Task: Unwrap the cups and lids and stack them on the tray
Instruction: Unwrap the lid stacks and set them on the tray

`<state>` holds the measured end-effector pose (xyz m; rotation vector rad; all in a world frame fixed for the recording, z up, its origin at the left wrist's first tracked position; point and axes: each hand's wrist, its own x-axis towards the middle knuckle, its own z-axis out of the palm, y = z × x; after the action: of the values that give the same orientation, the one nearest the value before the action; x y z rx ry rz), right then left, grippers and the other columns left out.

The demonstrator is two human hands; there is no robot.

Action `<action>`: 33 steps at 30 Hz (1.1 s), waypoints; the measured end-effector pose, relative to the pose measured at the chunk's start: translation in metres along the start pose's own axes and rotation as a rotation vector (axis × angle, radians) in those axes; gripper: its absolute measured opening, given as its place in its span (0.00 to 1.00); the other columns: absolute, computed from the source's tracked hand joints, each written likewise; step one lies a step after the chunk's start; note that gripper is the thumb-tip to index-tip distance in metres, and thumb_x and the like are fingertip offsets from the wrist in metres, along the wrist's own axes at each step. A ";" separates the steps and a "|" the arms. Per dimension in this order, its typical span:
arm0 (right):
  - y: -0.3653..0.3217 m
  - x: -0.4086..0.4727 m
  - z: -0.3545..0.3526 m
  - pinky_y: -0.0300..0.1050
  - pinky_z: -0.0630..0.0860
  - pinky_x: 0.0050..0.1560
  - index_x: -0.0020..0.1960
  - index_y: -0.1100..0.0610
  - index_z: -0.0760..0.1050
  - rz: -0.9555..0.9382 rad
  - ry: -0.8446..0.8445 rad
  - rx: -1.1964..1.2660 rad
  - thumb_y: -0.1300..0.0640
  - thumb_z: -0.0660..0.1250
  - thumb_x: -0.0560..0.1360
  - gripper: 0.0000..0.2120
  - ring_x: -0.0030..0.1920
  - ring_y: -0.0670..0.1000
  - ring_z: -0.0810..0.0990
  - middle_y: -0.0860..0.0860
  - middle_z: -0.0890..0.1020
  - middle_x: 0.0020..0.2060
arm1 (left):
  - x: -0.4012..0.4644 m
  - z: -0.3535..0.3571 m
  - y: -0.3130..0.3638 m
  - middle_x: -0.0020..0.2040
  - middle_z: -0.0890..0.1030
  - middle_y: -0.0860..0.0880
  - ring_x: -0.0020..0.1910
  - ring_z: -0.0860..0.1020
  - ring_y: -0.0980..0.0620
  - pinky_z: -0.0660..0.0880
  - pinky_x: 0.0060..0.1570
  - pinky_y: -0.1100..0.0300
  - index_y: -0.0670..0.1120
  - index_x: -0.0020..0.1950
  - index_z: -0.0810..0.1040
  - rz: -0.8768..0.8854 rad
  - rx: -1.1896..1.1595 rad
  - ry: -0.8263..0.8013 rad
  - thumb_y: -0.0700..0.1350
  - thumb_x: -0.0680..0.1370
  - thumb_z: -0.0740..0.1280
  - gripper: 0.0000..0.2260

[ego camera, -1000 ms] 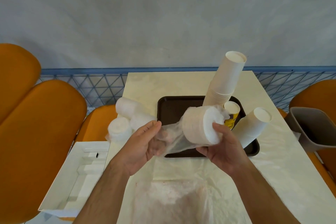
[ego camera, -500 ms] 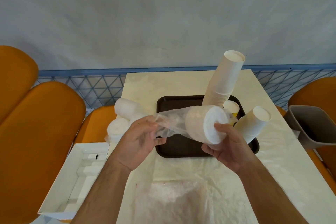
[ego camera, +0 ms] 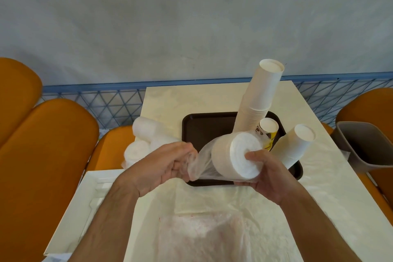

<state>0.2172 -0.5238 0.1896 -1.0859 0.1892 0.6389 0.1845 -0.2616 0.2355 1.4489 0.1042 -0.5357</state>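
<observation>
1. While the right hand (ego camera: 265,174) holds the lids (ego camera: 236,156) by their bare end, thumb on the face and fingers curled under, the left hand (ego camera: 163,164) has closed into a fist on the wrap (ego camera: 202,162). One second ago this hand was half open beside the loose plastic; now the fingers are curled tight round it.
2. Between the two hands the wrap is now stretched into a thin sleeve, and more of the white stack stands free of it than before.
3. Over the near edge of the tray (ego camera: 204,125), in front of both hands, the lids are in the air and touch nothing else.
4. Beyond the right hand, bare cups (ego camera: 259,100) lean on the tray, so I judge that the cup part is done, at least in large part.
5. Beyond the left hand, more wrapped rolls (ego camera: 146,134) wait.
6. I think the sleeve is almost off; one more pull to the left should free the lids for the tray.
</observation>
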 end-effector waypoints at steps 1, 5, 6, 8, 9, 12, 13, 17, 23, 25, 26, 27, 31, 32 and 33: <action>0.000 0.001 0.001 0.53 0.83 0.40 0.68 0.55 0.74 -0.014 -0.004 -0.024 0.54 0.77 0.54 0.42 0.52 0.60 0.84 0.59 0.81 0.57 | 0.001 0.000 0.001 0.47 0.82 0.43 0.45 0.80 0.49 0.78 0.46 0.57 0.39 0.55 0.80 -0.068 0.082 -0.008 0.57 0.72 0.73 0.23; -0.001 0.000 0.008 0.49 0.82 0.39 0.67 0.55 0.75 -0.062 -0.022 -0.106 0.56 0.77 0.55 0.40 0.51 0.57 0.85 0.57 0.84 0.54 | 0.007 0.010 0.003 0.37 0.76 0.48 0.38 0.74 0.53 0.75 0.39 0.60 0.45 0.40 0.76 -0.248 0.339 0.015 0.59 0.67 0.78 0.20; -0.001 0.000 0.009 0.49 0.81 0.40 0.67 0.55 0.75 -0.071 -0.017 -0.127 0.55 0.77 0.55 0.40 0.53 0.58 0.85 0.57 0.83 0.55 | 0.010 0.012 0.002 0.36 0.75 0.49 0.36 0.73 0.53 0.74 0.38 0.60 0.45 0.40 0.74 -0.262 0.375 0.039 0.57 0.67 0.79 0.20; -0.001 0.001 0.010 0.50 0.81 0.42 0.68 0.53 0.75 -0.085 0.000 -0.174 0.54 0.78 0.55 0.40 0.59 0.61 0.82 0.58 0.81 0.59 | 0.013 0.013 0.002 0.38 0.75 0.48 0.36 0.74 0.52 0.75 0.37 0.61 0.45 0.43 0.73 -0.288 0.419 0.084 0.52 0.68 0.80 0.18; -0.001 0.001 0.010 0.50 0.81 0.44 0.68 0.52 0.75 -0.092 0.006 -0.196 0.53 0.78 0.56 0.40 0.60 0.62 0.80 0.59 0.80 0.61 | 0.015 0.014 0.003 0.39 0.77 0.47 0.36 0.75 0.52 0.76 0.37 0.62 0.44 0.44 0.74 -0.301 0.437 0.100 0.49 0.68 0.80 0.17; -0.003 0.000 0.009 0.51 0.81 0.46 0.66 0.51 0.77 -0.125 0.011 -0.246 0.51 0.78 0.57 0.37 0.62 0.62 0.79 0.58 0.80 0.61 | 0.018 0.013 0.005 0.38 0.79 0.45 0.37 0.77 0.50 0.77 0.39 0.61 0.45 0.38 0.75 -0.318 0.472 0.119 0.43 0.71 0.78 0.11; -0.003 0.000 0.009 0.51 0.81 0.46 0.65 0.50 0.78 -0.138 0.015 -0.250 0.51 0.77 0.57 0.36 0.61 0.61 0.80 0.57 0.81 0.60 | 0.019 0.011 0.004 0.37 0.79 0.45 0.37 0.78 0.49 0.78 0.40 0.59 0.45 0.35 0.76 -0.308 0.457 0.128 0.42 0.72 0.77 0.11; -0.004 -0.002 0.007 0.50 0.82 0.49 0.59 0.43 0.80 -0.174 0.053 -0.257 0.54 0.77 0.58 0.29 0.59 0.55 0.80 0.50 0.82 0.57 | 0.017 0.007 0.005 0.35 0.78 0.48 0.37 0.78 0.53 0.80 0.45 0.54 0.49 0.26 0.73 -0.190 0.304 0.177 0.37 0.76 0.70 0.19; 0.000 -0.001 0.001 0.58 0.83 0.56 0.61 0.43 0.76 -0.119 0.088 -0.420 0.54 0.76 0.62 0.28 0.60 0.54 0.78 0.45 0.81 0.54 | 0.009 0.010 0.011 0.44 0.78 0.33 0.52 0.82 0.42 0.79 0.50 0.49 0.46 0.31 0.62 0.163 0.054 0.217 0.36 0.71 0.75 0.22; 0.002 -0.001 -0.001 0.54 0.83 0.54 0.61 0.44 0.75 -0.100 0.096 -0.452 0.53 0.77 0.61 0.29 0.60 0.54 0.78 0.47 0.81 0.56 | 0.007 0.013 0.012 0.58 0.82 0.41 0.61 0.80 0.45 0.77 0.51 0.50 0.47 0.30 0.62 0.256 -0.104 0.201 0.36 0.69 0.74 0.21; 0.003 -0.001 -0.001 0.52 0.84 0.53 0.61 0.44 0.74 -0.097 0.111 -0.465 0.54 0.77 0.62 0.29 0.60 0.54 0.78 0.47 0.80 0.56 | 0.006 0.013 0.014 0.63 0.81 0.49 0.63 0.79 0.46 0.76 0.51 0.52 0.47 0.30 0.62 0.305 -0.188 0.199 0.36 0.69 0.72 0.19; 0.004 0.000 -0.002 0.52 0.84 0.52 0.61 0.45 0.74 -0.100 0.129 -0.464 0.54 0.78 0.62 0.29 0.60 0.55 0.78 0.48 0.80 0.57 | 0.005 0.013 0.016 0.67 0.79 0.54 0.63 0.79 0.46 0.75 0.52 0.53 0.48 0.30 0.63 0.352 -0.270 0.210 0.35 0.69 0.70 0.18; 0.006 0.000 -0.001 0.56 0.84 0.48 0.66 0.49 0.74 -0.140 0.142 -0.120 0.62 0.79 0.67 0.30 0.61 0.58 0.80 0.52 0.80 0.62 | 0.016 0.004 -0.004 0.68 0.76 0.55 0.65 0.76 0.48 0.73 0.58 0.51 0.53 0.42 0.78 0.351 -0.399 0.504 0.39 0.73 0.72 0.08; 0.006 0.001 0.001 0.55 0.83 0.48 0.68 0.50 0.73 -0.156 0.129 -0.024 0.63 0.79 0.68 0.32 0.62 0.58 0.81 0.53 0.80 0.63 | 0.019 0.007 -0.012 0.66 0.76 0.52 0.65 0.76 0.49 0.74 0.57 0.51 0.54 0.50 0.79 0.272 -0.352 0.563 0.44 0.72 0.74 0.09; 0.006 0.002 0.003 0.56 0.83 0.49 0.70 0.50 0.72 -0.172 0.118 0.038 0.62 0.79 0.68 0.33 0.62 0.59 0.81 0.53 0.81 0.63 | 0.021 0.014 -0.022 0.65 0.77 0.50 0.63 0.77 0.50 0.74 0.57 0.52 0.53 0.56 0.78 0.180 -0.308 0.551 0.50 0.68 0.76 0.18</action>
<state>0.2147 -0.5184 0.1861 -1.0912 0.2061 0.4163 0.1907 -0.2813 0.2091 1.2525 0.4681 0.0395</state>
